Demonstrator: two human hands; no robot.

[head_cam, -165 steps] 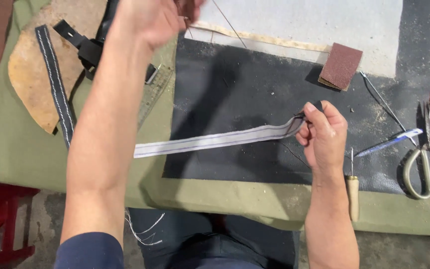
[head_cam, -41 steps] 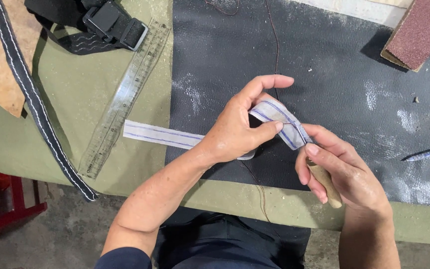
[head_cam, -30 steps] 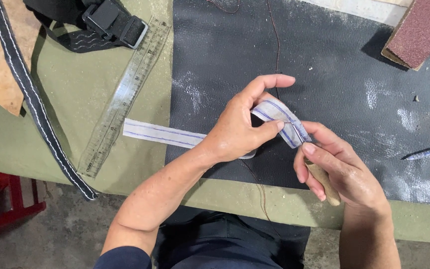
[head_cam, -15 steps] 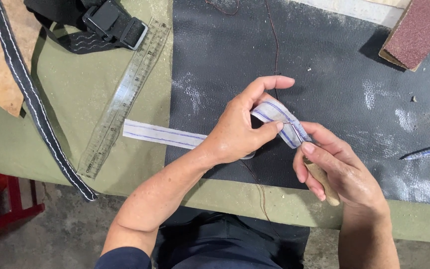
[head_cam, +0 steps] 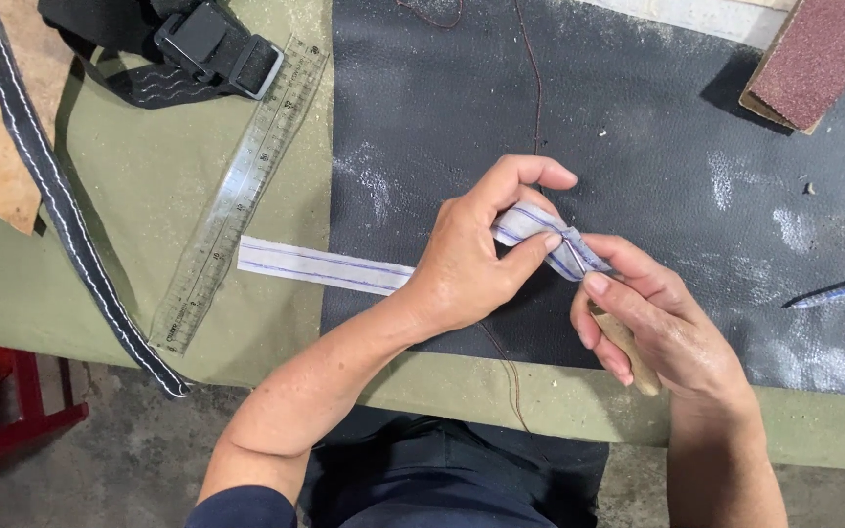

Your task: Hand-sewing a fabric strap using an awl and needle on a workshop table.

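**A:** In the head view, your left hand (head_cam: 471,264) is pinching the white woven strip with blue lines (head_cam: 325,266) between thumb and fingers, lifting its right end off the black leather mat (head_cam: 638,147). The rest of the strip is lying flat across the mat's left edge and onto the olive-green cloth of the desk (head_cam: 149,254).

**B:** And your right hand (head_cam: 652,328) is closing around a wooden-handled tool (head_cam: 628,347), an awl by the look of it. I cannot see the tip; it seems to be meeting the strip right where your left thumb is pressing.

**A:** That is the risk I am judging. Your thumb pad is sitting just beside the point of contact. If you are pushing hard and the point breaks through suddenly, it could be running into your finger.

**B:** Also, you are working the strip in the air, not against the mat. With nothing backing it, the fold could be twisting, and the hole could be landing off the blue lines.

**A:** The thin brown thread (head_cam: 535,88) is trailing up the mat and under your hands. It could be snagging on your wrist.

**B:** The clear plastic ruler (head_cam: 237,196) and the black strap with white stitching (head_cam: 51,186) are lying well apart on the left, the reddish-brown sanding block (head_cam: 814,59) at the top right. None of them is in your way.
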